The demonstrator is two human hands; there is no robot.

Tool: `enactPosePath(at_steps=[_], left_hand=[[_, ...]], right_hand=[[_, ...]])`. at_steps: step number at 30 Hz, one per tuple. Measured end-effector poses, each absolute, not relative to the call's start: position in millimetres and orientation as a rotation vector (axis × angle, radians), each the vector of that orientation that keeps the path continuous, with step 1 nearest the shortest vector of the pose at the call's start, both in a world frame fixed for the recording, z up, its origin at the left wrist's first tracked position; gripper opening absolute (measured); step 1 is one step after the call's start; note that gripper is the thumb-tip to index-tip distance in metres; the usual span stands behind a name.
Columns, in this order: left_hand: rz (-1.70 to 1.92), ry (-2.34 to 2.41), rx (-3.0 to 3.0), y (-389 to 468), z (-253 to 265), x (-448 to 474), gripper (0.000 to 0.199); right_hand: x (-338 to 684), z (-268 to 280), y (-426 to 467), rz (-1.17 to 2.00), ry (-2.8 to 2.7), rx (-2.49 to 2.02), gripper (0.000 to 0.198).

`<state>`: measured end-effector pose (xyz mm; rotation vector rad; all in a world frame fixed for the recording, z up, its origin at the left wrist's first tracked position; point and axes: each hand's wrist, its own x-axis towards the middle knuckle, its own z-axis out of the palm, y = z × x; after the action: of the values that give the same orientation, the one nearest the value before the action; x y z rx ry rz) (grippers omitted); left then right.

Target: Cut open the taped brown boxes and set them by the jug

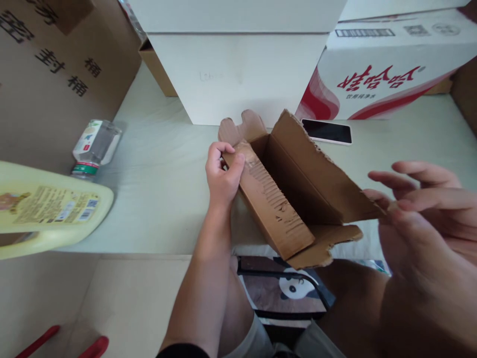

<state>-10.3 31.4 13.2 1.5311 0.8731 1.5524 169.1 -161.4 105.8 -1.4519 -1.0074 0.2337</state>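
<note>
A brown cardboard box (309, 179) lies tilted at the front edge of the surface, its flaps spread and its inside showing dark and bare. One long side has a torn, ridged strip where the corrugation shows. My left hand (223, 169) is closed around the far left end of that side, thumb on top. My right hand (421, 214) pinches the near right corner of the raised flap between thumb and finger, the other fingers held apart. A scalloped end flap sticks up beyond my left hand, and another hangs over the front edge.
A phone (328, 131) lies behind the box, before a white box (238, 74) and a red-and-white carton (383, 74). At left are a plastic bottle (99, 144), a yellow jug (55, 209) and a large carton (63, 64). Below, my legs flank a panda-printed item (298, 288).
</note>
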Motion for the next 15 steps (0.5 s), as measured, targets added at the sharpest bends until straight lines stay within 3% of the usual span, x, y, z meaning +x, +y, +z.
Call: enactPosePath(at_steps=[8,13,15], left_hand=[[1.554,0.881,1.533,31,14,-9,0.031],[1.533,0.9,1.512,30,16,-9,0.031],[1.539,0.893,1.513,30,16,-10,0.03]], right_hand=[[180,83,-153,0.265,-0.902,-1.624,0.007],[184,81,-142,0.41,-0.671,-1.574,0.048],[184,84,-138,0.487,-0.587,-1.529,0.055]])
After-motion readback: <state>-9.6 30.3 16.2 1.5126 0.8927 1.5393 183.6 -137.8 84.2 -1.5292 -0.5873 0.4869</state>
